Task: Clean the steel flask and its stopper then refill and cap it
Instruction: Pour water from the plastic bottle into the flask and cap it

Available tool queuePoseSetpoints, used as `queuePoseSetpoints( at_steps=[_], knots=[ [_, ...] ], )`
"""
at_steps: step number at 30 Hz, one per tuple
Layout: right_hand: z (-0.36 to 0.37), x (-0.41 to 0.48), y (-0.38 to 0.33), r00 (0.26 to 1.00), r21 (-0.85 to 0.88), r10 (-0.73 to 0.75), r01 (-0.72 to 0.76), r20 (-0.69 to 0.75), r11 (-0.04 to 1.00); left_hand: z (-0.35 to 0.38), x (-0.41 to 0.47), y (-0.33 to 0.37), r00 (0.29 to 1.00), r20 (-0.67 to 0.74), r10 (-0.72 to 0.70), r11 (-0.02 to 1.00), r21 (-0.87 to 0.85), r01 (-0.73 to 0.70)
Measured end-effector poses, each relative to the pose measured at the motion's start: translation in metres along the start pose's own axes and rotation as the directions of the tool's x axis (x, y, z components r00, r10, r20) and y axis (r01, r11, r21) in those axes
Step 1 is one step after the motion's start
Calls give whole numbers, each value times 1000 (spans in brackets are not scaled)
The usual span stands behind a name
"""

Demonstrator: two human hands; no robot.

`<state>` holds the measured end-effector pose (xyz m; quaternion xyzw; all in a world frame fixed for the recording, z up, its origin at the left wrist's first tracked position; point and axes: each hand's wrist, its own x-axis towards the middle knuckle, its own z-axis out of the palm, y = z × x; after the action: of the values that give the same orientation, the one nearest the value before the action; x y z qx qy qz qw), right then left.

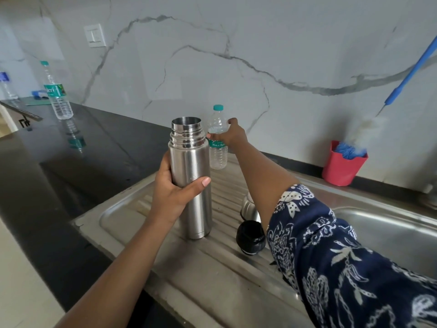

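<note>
The steel flask (191,178) is standing upright and uncapped on the ribbed draining board (212,275) of the sink (390,223), at the centre of the view. The left hand (176,192) is wrapping around the flask's middle, with the thumb lying across the front and the fingers hidden behind the body.

The right hand (230,134) is reaching forward toward 12 o'clock and closing around the upper body of a small water bottle (218,138) with a teal cap, which is standing just behind the flask at its 1 o'clock. The flask's neck is partly covering the bottle's left edge.

The black stopper (251,237) is lying on the draining board at the flask's 4 o'clock, touching or nearly touching the steel cup lid (249,205) just behind it. The right forearm and its blue patterned sleeve (331,256) are crossing over both items and hiding part of the lid.

A red holder (343,165) with a blue-handled bottle brush (406,79) is sitting at 2 o'clock against the marble wall. A second, taller water bottle (56,93) is standing on the dark table (82,147) at 10 o'clock, well apart from the flask.
</note>
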<state>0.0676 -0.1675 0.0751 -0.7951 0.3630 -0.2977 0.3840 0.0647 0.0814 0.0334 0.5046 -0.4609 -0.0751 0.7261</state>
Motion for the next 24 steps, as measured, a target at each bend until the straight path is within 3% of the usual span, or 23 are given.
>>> queuePoseSetpoints(
  at_steps=[11, 12, 14, 17, 19, 24],
  knots=[
    [-64, -79, -34, 994, -148, -87, 77, -62, 986, 2, -4, 2, 997, -16, -82, 996, -40, 81],
    [-73, -99, -39, 992, -206, -123, 117, -15, 972, 2, -4, 2, 996, -14, -92, 995, -40, 91],
    [-86, -142, -46, 965, -319, -110, 184, 237, 930, 1, -5, 3, 995, -9, -101, 994, -37, 101],
    [-91, -198, -48, 794, -537, 127, 274, 594, 798, 2, -6, 5, 994, -12, -105, 994, -35, 104],
    [-86, -218, -39, 739, -635, 221, 339, 636, 694, 2, -7, 5, 993, -20, -115, 993, -30, 115],
    [-73, -235, -16, 745, -726, 264, 398, 613, 561, -2, -7, 3, 984, -21, -175, 984, 13, 175]
  ],
)
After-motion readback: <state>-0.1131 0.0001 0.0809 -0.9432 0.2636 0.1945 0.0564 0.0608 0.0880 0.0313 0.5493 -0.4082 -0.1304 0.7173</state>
